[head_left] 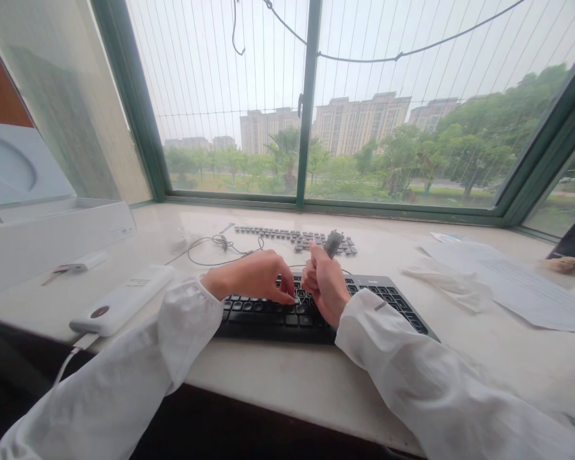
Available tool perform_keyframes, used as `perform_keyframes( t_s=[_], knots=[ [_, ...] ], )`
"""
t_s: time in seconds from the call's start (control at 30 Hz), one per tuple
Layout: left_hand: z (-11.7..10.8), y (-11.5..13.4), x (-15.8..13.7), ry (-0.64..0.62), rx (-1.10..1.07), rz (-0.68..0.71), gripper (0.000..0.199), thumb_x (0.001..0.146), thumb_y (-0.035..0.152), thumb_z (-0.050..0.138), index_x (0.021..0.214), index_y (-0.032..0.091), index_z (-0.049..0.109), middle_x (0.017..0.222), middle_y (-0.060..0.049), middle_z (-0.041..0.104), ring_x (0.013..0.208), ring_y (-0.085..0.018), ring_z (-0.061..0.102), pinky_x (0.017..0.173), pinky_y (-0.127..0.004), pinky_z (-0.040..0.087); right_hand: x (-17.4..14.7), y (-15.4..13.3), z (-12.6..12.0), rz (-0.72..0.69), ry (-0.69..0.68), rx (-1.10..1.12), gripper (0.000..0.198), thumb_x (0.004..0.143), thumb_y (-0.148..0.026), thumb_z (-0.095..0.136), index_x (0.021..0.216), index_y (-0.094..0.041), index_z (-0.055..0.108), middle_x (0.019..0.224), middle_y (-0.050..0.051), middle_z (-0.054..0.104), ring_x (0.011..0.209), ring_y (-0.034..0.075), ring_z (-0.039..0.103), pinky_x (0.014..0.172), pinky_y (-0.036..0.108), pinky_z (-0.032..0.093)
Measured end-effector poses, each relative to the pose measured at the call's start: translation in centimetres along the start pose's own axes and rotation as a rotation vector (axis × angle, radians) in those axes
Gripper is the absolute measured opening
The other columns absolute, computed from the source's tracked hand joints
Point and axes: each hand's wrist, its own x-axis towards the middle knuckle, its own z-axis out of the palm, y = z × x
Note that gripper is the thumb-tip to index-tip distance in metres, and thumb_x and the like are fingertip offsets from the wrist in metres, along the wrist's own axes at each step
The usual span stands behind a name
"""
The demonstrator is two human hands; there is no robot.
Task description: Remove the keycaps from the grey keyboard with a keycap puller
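A black keyboard (268, 328) lies near the front edge of the white surface, with some keycaps in place and bare switch positions in its upper rows and right side. My right hand (324, 283) is closed around a dark keycap puller (334, 243) with a brush-like upper end; thin pale wires show below the fist, over the keys. My left hand (261, 276) reaches over the keyboard's middle, thumb and fingertips closed together beside those wires. Whatever the fingertips hold is too small to make out. Loose keycaps (287, 235) lie in rows behind the keyboard.
A thin black cable (204, 262) coils behind my left hand. To the left are a white power bank (124, 300) with a plugged-in cable, a small white item with a key (79, 264), and a white box (52, 236). Paper sheets (522, 281) and a clear plastic bag (448, 284) lie right.
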Motion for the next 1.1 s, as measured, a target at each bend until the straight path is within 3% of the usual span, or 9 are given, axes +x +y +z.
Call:
perform_keyframes(
  t_s=[0.17, 0.43, 0.83, 1.1],
  knots=[
    [-0.02, 0.19, -0.08, -0.011, 0.002, -0.009, 0.016, 0.074, 0.038, 0.068, 0.078, 0.024, 0.074, 0.068, 0.003, 0.069, 0.055, -0.008, 0.055, 0.056, -0.019, 0.040, -0.22, -0.03, 0.16, -0.005, 0.013, -0.009, 0.049, 0.082, -0.044, 0.055, 0.051, -0.023, 0.022, 0.040, -0.010, 0.018, 0.035, 0.006, 0.017, 0.032, 0.022, 0.019],
    [0.16, 0.03, 0.07, -0.032, -0.009, -0.032, 0.015, 0.074, 0.036, 0.068, 0.079, 0.023, 0.074, 0.069, 0.003, 0.070, 0.057, -0.008, 0.058, 0.055, -0.019, 0.039, -0.27, 0.17, 0.58, -0.019, -0.078, -0.051, 0.052, 0.083, -0.045, 0.054, 0.046, -0.023, 0.024, 0.036, -0.009, 0.018, 0.033, 0.005, 0.017, 0.033, 0.023, 0.016],
    [0.01, -0.03, -0.21, -0.025, -0.018, -0.017, 0.022, 0.076, 0.041, 0.067, 0.083, 0.021, 0.074, 0.071, 0.000, 0.070, 0.058, -0.010, 0.058, 0.056, -0.022, 0.040, 0.55, -0.22, 0.01, 0.075, -0.237, -0.012, 0.048, 0.079, -0.042, 0.057, 0.052, -0.022, 0.024, 0.037, -0.010, 0.018, 0.033, 0.005, 0.016, 0.034, 0.022, 0.012],
    [-0.02, -0.26, -0.45, -0.025, -0.023, 0.006, 0.022, 0.077, 0.042, 0.067, 0.085, 0.023, 0.075, 0.069, 0.000, 0.070, 0.055, -0.009, 0.056, 0.055, -0.022, 0.038, 0.31, -0.63, 0.07, 0.030, -0.229, -0.011, 0.048, 0.078, -0.043, 0.060, 0.051, -0.023, 0.025, 0.038, -0.010, 0.018, 0.033, 0.005, 0.016, 0.034, 0.023, 0.012]
  ],
)
